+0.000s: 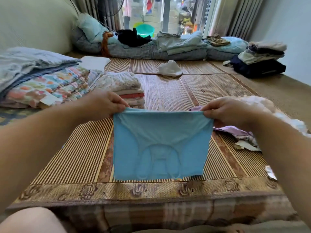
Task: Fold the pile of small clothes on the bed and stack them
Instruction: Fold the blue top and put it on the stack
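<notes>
A blue garment [160,142] is pinched at its top corners by the left hand [102,105] and right hand [227,111] over the near mat [67,157] — a folded stack [129,91] is seen far left, with loose clothes [239,133] left unfolded at right.

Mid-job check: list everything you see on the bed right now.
blue garment: one, light blue, held up at centre by its top corners
folded stack: one, pale and red layers, left of centre on the mat
unfolded clothes: small heap, lilac and white, right
white garment: one, crumpled, far centre
bedding: folded, grey and floral, left
dark stack: one, navy and grey, far right
left hand: pinches left corner
right hand: pinches right corner
</notes>
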A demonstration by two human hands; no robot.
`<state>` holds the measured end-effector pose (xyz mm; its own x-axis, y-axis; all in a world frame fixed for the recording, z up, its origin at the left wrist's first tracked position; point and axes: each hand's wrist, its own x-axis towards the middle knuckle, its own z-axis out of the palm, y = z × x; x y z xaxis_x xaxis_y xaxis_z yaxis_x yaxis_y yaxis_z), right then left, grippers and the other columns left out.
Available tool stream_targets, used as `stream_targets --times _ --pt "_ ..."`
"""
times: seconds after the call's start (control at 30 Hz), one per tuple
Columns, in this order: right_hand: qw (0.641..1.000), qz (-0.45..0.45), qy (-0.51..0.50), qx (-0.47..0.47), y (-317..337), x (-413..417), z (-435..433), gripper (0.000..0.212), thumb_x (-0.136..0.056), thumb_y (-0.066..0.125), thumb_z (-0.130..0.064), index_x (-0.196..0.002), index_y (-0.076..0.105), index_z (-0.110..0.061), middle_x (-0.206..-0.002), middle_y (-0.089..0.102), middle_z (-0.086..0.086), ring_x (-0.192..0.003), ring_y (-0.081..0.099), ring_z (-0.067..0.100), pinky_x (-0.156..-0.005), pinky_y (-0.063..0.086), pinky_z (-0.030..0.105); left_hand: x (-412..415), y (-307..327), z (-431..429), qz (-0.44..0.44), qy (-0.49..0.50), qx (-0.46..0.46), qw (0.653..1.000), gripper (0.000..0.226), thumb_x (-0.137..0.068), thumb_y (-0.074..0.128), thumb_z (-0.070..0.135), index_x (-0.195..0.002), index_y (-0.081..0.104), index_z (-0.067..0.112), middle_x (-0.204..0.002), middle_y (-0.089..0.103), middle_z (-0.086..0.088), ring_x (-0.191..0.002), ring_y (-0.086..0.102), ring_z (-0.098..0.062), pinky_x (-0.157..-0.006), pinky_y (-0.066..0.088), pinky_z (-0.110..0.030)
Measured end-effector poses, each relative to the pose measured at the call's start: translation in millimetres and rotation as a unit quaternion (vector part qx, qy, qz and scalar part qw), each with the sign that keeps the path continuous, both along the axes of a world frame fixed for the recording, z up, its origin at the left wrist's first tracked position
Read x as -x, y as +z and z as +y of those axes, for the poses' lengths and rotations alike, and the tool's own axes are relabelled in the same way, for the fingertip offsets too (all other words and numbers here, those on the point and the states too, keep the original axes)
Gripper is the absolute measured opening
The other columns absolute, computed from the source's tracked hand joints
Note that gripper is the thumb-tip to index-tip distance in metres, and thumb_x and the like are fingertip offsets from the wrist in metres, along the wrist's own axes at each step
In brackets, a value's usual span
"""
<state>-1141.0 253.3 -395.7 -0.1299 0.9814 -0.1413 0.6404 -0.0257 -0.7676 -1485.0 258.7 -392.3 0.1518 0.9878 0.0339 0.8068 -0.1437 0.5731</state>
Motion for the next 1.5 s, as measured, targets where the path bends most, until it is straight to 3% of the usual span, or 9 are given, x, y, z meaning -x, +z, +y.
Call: stream_targets --times 0.1,0.2,0.43,0.67,0.9,1.03,1.2,1.33,1.5 --pt "0.996 -0.080 -0.015 -0.017 -36.8 13.7 23.0 0.014 -0.094 0.056 -0.008 -0.086 0.068 -0.009 -0.082 0.061 0.010 -0.066 0.056 0.021 -0.056 0.053 0.027 -9.1 -46.9 33.3 0.065 0.014 0.026 0.997 0.010 -0.092 0.062 0.026 -0.090 0.072 0.026 -0.082 0.066 0.007 -0.073 0.058 -0.009 -0.067 0.047 -0.027" --pt "0.975 -0.207 -0.035 -0.071 -70.9 18.1 45.3 0.019 -0.095 0.053 -0.016 -0.098 0.072 -0.016 -0.100 0.069 0.014 -0.083 0.060 0.027 -0.071 0.048 0.032 -17.3 -82.5 53.5 0.080 0.045 0.022 0.995 0.013 -0.094 0.059 0.028 -0.090 0.070 0.025 -0.088 0.068 0.002 -0.071 0.057 -0.012 -0.063 0.041 -0.026" --pt "0.960 -0.227 -0.030 -0.160 -104.2 1.3 7.7 0.019 -0.097 0.051 -0.024 -0.104 0.068 -0.019 -0.091 0.066 0.000 -0.079 0.056 0.019 -0.068 0.040 0.031 -10.1 -104.4 14.2 0.056 -0.037 -0.010 0.998 0.013 -0.095 0.054 0.029 -0.091 0.066 0.032 -0.086 0.062 0.017 -0.081 0.056 -0.001 -0.064 0.040 -0.021" --pt "0.971 -0.232 0.053 -0.011 -121.4 -2.0 -52.5 0.028 -0.092 0.055 -0.013 -0.100 0.070 -0.036 -0.112 0.067 -0.014 -0.081 0.062 0.003 -0.074 0.050 0.018 3.0 -120.3 -40.5 0.169 -0.142 0.043 0.974 0.004 -0.090 0.061 0.036 -0.088 0.062 0.039 -0.094 0.057 0.022 -0.089 0.051 0.005 -0.081 0.045 -0.017" --pt "0.952 -0.306 -0.009 -0.020 -121.9 25.3 -54.5 0.030 -0.096 0.041 -0.048 -0.105 0.065 -0.032 -0.105 0.064 -0.014 -0.098 0.058 0.011 -0.105 0.031 0.051 -22.3 -123.4 -23.7 0.109 -0.084 0.091 0.986 0.031 -0.095 0.048 0.049 -0.122 0.053 0.036 -0.147 0.037 0.011 -0.137 0.032 -0.013 -0.115 0.027 -0.042" --pt "0.946 -0.323 -0.028 0.007 -124.8 30.3 -40.8 0.036 -0.097 0.034 -0.052 -0.095 0.061 -0.028 -0.104 0.062 -0.008 -0.103 0.056 0.017 -0.108 0.014 0.063 -30.0 -125.5 -22.9 0.164 -0.055 0.107 0.979 0.023 -0.096 0.042 0.049 -0.104 0.059 0.035 -0.122 0.055 0.005 -0.116 0.044 -0.018 -0.104 0.038 -0.046" --pt "0.923 -0.382 -0.012 0.047 -125.6 31.3 -17.5 0.041 -0.099 0.032 -0.046 -0.139 0.041 -0.037 -0.157 0.024 -0.002 -0.147 0.010 0.026 -0.110 0.003 0.065 -39.7 -117.6 -45.0 0.107 -0.044 0.159 0.980 0.019 -0.093 0.056 0.034 -0.108 0.066 0.028 -0.104 0.061 0.011 -0.096 0.064 -0.019 -0.083 0.058 -0.036" --pt "0.947 -0.270 0.024 -0.173 -130.0 68.9 -46.2 0.041 -0.095 0.049 -0.043 -0.134 0.051 -0.031 -0.145 0.045 -0.008 -0.135 0.038 0.011 -0.116 0.021 0.049 -37.7 -111.2 -60.2 0.081 -0.085 0.184 0.976 0.037 -0.089 0.056 0.005 -0.118 0.062 0.026 -0.109 0.054 0.012 -0.066 0.055 -0.003 -0.049 0.046 -0.011" --pt "0.955 -0.202 0.184 -0.120 -141.3 132.7 -100.1 0.088 -0.077 0.056 -0.070 -0.149 0.024 -0.030 -0.151 0.033 -0.012 -0.138 0.027 0.008 -0.118 0.018 0.043 -26.0 -110.5 -68.7 0.104 -0.099 0.079 0.987 0.025 -0.086 0.067 0.014 -0.092 0.066 0.038 -0.105 0.055 0.018 -0.100 0.053 -0.003 -0.080 0.044 -0.016"
